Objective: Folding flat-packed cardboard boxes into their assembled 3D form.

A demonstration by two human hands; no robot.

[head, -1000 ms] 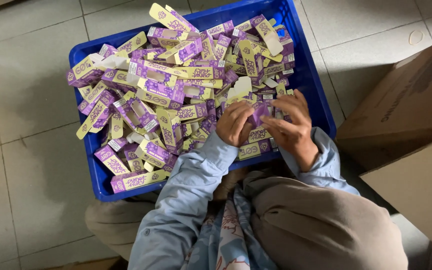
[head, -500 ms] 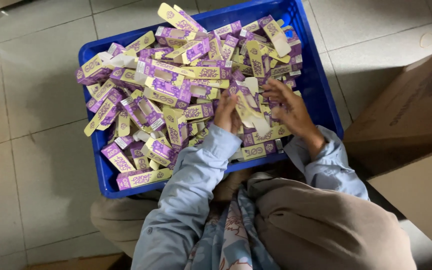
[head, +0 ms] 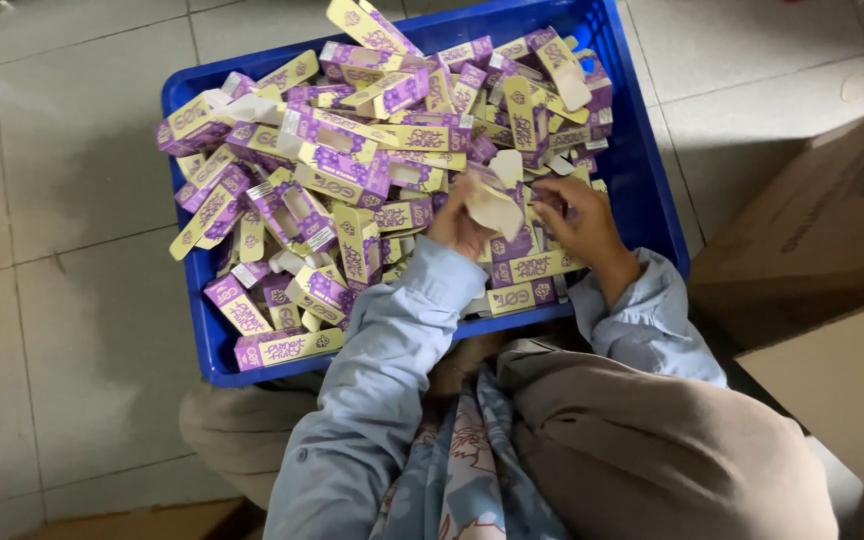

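Over the crate: both hands work at one folded carton above the blue crate
Left hand: fingers closed on the carton's lower edge
Right hand: fingers pinch its right side
Handling: probably light, thin card, creases easily; best held by the edges

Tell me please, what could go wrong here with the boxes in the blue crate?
1. The small purple and yellow cartons are heaped above the rim of the blue crate; some at the far and left edges overhang, so they might slide onto the tiled floor.
2. The left hand and right hand work one unfolded carton over the pile; its thin flaps could crease or tear.
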